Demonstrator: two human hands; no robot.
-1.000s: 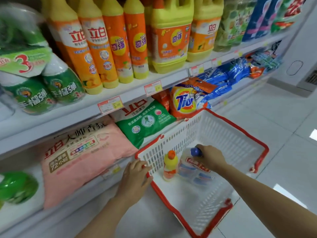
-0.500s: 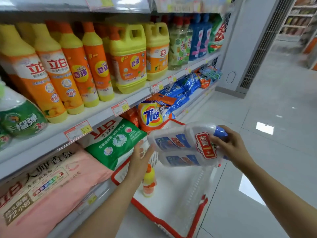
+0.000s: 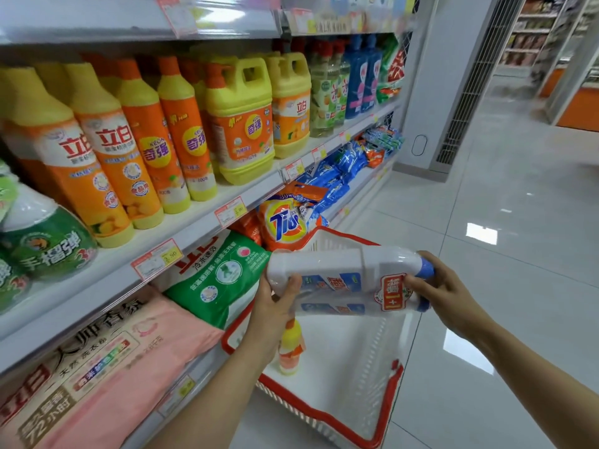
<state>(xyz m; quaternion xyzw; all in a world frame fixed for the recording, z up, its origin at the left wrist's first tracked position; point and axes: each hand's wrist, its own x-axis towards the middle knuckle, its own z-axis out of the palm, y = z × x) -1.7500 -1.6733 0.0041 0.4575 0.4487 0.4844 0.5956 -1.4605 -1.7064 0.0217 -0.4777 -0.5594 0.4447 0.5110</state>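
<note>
Two white bottles, wrapped as a twin-pack point(image 3: 343, 270), are held sideways above a red-rimmed basket point(image 3: 340, 358). Fingers of the left hand point(image 3: 275, 307) curl round its base, those of the right hand point(image 3: 445, 294) round the blue caps.

2 bare forearms reach into the lower half of the frame. The left forearm point(image 3: 207, 400) rises from the bottom edge, left of centre, slanting up and right to the left hand point(image 3: 274, 306) near mid-frame. Its thumb lies over the near face of the white twin-pack point(image 3: 340, 273), and its fingers curl behind. The right forearm point(image 3: 534, 374) enters from the lower right, slanting up and left to the right hand point(image 3: 445, 291), which wraps the pack's other end. Both wrists look nearly straight.
</note>
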